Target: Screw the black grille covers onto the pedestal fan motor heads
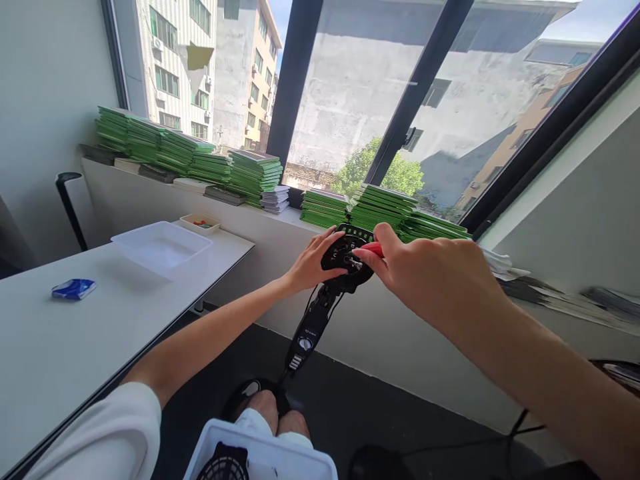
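In the head view, a black standing fan point(310, 323) rises from the floor in front of me, with a knob and buttons on its column. Its round head point(346, 285) has no blades or front cover on it, so the inner parts and some metal show. My left hand point(315, 260) is closed around the left side of this head, thumb below and fingers above. My right hand point(425, 267) grips a red-handled tool point(373, 248) at the head's right side. The tool points into the open middle; its exact kind is partly hidden by my fingers.
A white tub point(320, 465) with a black grille part point(225, 465) rests on my lap. On the white table point(115, 333) at left are a clear bin point(165, 250), a small tray point(207, 230) and a blue packet point(73, 289). Green book stacks point(255, 177) line the windowsill.
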The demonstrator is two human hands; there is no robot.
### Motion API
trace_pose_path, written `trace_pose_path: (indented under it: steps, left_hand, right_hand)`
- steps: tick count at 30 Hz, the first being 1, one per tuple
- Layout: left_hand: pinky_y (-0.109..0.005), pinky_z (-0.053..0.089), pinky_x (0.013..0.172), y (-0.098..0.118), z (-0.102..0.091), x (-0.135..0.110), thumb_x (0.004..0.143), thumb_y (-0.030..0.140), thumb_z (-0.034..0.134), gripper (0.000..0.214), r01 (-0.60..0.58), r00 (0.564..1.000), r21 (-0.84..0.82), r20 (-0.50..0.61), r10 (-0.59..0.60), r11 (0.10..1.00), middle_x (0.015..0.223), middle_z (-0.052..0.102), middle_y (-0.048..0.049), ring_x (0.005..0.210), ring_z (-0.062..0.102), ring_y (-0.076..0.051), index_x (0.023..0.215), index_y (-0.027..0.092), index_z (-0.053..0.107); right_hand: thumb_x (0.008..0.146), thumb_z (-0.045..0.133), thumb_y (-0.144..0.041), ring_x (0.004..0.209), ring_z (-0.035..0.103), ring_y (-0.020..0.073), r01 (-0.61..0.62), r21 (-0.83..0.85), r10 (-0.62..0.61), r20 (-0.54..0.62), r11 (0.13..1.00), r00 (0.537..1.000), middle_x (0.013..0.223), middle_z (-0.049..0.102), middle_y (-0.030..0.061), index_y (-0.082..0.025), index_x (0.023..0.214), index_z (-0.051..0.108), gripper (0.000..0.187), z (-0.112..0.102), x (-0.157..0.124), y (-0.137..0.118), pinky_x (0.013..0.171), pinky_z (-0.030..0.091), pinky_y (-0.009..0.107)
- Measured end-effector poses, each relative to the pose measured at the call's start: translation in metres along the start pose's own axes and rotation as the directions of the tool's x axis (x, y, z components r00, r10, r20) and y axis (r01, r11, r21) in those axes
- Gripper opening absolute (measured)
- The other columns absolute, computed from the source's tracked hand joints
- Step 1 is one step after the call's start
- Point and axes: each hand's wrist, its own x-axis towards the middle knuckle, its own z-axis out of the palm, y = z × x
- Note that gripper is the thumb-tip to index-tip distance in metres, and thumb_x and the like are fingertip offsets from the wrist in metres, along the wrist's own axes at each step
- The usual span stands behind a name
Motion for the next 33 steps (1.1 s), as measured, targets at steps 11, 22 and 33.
trace_pose_path:
  steps: [11, 22, 33]
  left_hand:
    - [-0.053, 0.036, 0.124, -0.012, 0.013, 0.004, 0.088, 0.046, 0.073, 0.083, 0.070, 0.995, -0.112, 0.079, -0.062, 0.991, 0.161, 0.044, -0.0122, 0.152, 0.038, -0.036, 0.158, 0.030, 0.033]
    - [-0.053, 0.037, 0.124, -0.011, 0.016, 0.002, 0.088, 0.042, 0.073, 0.079, 0.046, 0.999, -0.141, 0.030, -0.042, 0.989, 0.157, 0.045, -0.0147, 0.149, 0.042, -0.036, 0.156, 0.026, 0.037]
    - [-0.054, 0.037, 0.124, -0.009, 0.019, -0.003, 0.089, 0.043, 0.072, 0.079, 0.063, 0.998, -0.144, 0.013, -0.062, 0.988, 0.157, 0.045, -0.0134, 0.149, 0.042, -0.036, 0.157, 0.029, 0.035]
  right_hand:
    - [0.105, 0.031, -0.051, 0.052, 0.058, 0.0234, 0.020, -0.014, -0.019, 0.070, 1.000, 0.997, 0.053, 0.058, 0.0086, -0.015, 0.100, 0.067, 0.051, -0.006, 0.007, -0.004, 0.052, 0.026, 0.028]
    - [0.103, 0.039, -0.048, 0.051, 0.054, 0.0204, -0.008, 0.100, -0.007, 0.146, 0.995, 0.989, 0.056, 0.059, 0.0057, -0.014, 0.120, 0.062, 0.044, -0.010, 0.011, -0.003, 0.053, 0.027, 0.028]
    - [0.102, 0.037, -0.046, 0.054, 0.057, 0.0234, -0.030, 0.056, 0.021, 0.164, 0.998, 0.986, 0.058, 0.061, 0.0076, -0.013, 0.117, 0.063, 0.044, -0.009, 0.007, -0.004, 0.053, 0.027, 0.029]
